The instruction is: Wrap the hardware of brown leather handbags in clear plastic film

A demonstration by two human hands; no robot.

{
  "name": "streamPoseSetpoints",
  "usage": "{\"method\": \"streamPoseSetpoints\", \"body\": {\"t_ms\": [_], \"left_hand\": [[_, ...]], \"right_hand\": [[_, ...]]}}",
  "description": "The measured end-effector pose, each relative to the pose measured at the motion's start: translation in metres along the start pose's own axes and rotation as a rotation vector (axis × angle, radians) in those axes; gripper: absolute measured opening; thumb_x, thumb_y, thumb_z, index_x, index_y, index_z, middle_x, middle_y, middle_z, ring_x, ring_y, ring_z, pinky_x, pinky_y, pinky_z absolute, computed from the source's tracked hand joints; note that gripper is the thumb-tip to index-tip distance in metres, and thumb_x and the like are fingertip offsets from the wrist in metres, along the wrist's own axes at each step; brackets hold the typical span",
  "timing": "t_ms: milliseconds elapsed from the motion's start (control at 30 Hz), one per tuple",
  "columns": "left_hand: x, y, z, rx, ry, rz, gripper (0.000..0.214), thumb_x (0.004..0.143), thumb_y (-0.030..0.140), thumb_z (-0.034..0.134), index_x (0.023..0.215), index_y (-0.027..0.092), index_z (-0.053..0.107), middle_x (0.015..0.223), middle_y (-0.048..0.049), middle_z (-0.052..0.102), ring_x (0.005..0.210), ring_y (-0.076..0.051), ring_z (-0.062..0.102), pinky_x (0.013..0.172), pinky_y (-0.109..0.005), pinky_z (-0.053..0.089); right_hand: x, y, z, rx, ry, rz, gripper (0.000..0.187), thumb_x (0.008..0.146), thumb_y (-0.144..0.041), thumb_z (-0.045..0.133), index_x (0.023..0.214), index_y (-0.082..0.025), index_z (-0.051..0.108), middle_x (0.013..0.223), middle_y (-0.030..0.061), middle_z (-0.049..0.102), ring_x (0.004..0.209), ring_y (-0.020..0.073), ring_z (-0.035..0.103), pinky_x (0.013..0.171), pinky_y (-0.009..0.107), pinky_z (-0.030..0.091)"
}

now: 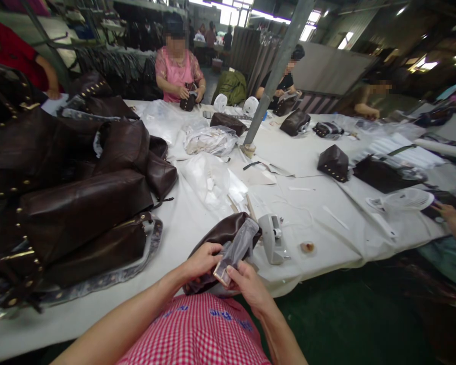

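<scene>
Both my hands meet at the near table edge over a dark brown leather bag (222,234). My left hand (202,261) is closed on the bag's edge and on a grey translucent plastic wrap (240,244). My right hand (247,285) pinches a small brown rectangular piece (222,274) at the end of that wrap. The bag lies partly off the table toward my red-checked top.
A tall pile of dark brown studded bags (72,203) fills the left of the white table (319,223). A grey tool (272,238) lies right of my hands. A slanted pole (273,81) stands mid-table. A white fan (406,200) and another person's hand (446,212) are right. Several workers sit opposite.
</scene>
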State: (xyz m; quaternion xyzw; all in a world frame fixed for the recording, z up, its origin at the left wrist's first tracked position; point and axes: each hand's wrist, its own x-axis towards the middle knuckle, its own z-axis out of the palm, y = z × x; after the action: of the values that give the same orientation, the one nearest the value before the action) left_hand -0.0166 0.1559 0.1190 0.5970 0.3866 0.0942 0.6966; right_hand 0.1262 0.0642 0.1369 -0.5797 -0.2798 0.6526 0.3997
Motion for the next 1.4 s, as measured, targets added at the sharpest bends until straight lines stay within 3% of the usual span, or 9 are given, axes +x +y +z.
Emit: {"method": "streamPoseSetpoints", "body": {"t_ms": [200, 500, 767, 1033, 1233, 1400], "left_hand": [[0.002, 0.004, -0.003, -0.041, -0.033, -0.005, 0.022, 0.072, 0.032, 0.053, 0.081, 0.014, 0.061, 0.065, 0.0026, 0.052, 0.053, -0.011, 0.044, 0.047, -0.021, 0.034], [-0.001, 0.007, 0.004, -0.056, 0.02, -0.015, 0.02, 0.075, 0.032, 0.047, 0.074, 0.015, 0.057, 0.064, 0.0026, 0.051, 0.057, -0.012, 0.044, 0.053, -0.023, 0.032], [-0.004, 0.013, -0.003, -0.025, -0.045, 0.023, 0.02, 0.077, 0.032, 0.047, 0.069, 0.015, 0.054, 0.062, 0.0038, 0.046, 0.056, -0.01, 0.038, 0.053, -0.022, 0.03], [0.001, 0.019, -0.005, -0.067, -0.163, -0.027, 0.024, 0.078, 0.036, 0.05, 0.083, 0.015, 0.059, 0.071, 0.0011, 0.052, 0.062, -0.013, 0.045, 0.054, -0.023, 0.032], [-0.003, 0.036, -0.006, 0.162, -0.141, 0.091, 0.032, 0.083, 0.049, 0.047, 0.076, 0.017, 0.052, 0.074, 0.0005, 0.05, 0.067, -0.014, 0.046, 0.059, -0.024, 0.037], [-0.003, 0.042, 0.001, 0.414, -0.035, 0.201, 0.024, 0.08, 0.04, 0.052, 0.069, 0.019, 0.048, 0.073, -0.0003, 0.05, 0.066, -0.015, 0.046, 0.063, -0.025, 0.037]], "right_hand": [[0.002, 0.002, -0.002, -0.045, 0.054, 0.008, 0.054, 0.066, -0.059, 0.07, 0.092, -0.013, 0.064, 0.067, 0.0013, 0.063, 0.056, 0.0128, 0.054, 0.056, 0.027, 0.046], [0.007, 0.028, -0.001, 0.028, 0.153, 0.069, 0.067, 0.056, -0.07, 0.071, 0.094, -0.015, 0.063, 0.068, 0.0018, 0.065, 0.056, 0.0144, 0.056, 0.056, 0.029, 0.049], [-0.003, 0.013, 0.004, -0.01, 0.121, 0.078, 0.063, 0.06, -0.069, 0.069, 0.086, -0.012, 0.063, 0.066, 0.0018, 0.064, 0.053, 0.0112, 0.055, 0.057, 0.026, 0.047], [-0.006, 0.007, 0.005, -0.197, 0.167, 0.022, 0.053, 0.069, -0.068, 0.06, 0.075, -0.015, 0.057, 0.057, -0.0007, 0.059, 0.048, 0.0121, 0.053, 0.052, 0.026, 0.042], [-0.007, 0.005, 0.002, -0.355, 0.14, 0.023, 0.051, 0.079, -0.067, 0.048, 0.065, -0.018, 0.054, 0.05, 0.0, 0.057, 0.049, 0.0138, 0.054, 0.056, 0.027, 0.041], [-0.001, 0.01, 0.001, -0.348, 0.147, 0.039, 0.051, 0.081, -0.064, 0.044, 0.062, -0.018, 0.054, 0.046, -0.0001, 0.055, 0.047, 0.0133, 0.053, 0.054, 0.026, 0.04]]}}
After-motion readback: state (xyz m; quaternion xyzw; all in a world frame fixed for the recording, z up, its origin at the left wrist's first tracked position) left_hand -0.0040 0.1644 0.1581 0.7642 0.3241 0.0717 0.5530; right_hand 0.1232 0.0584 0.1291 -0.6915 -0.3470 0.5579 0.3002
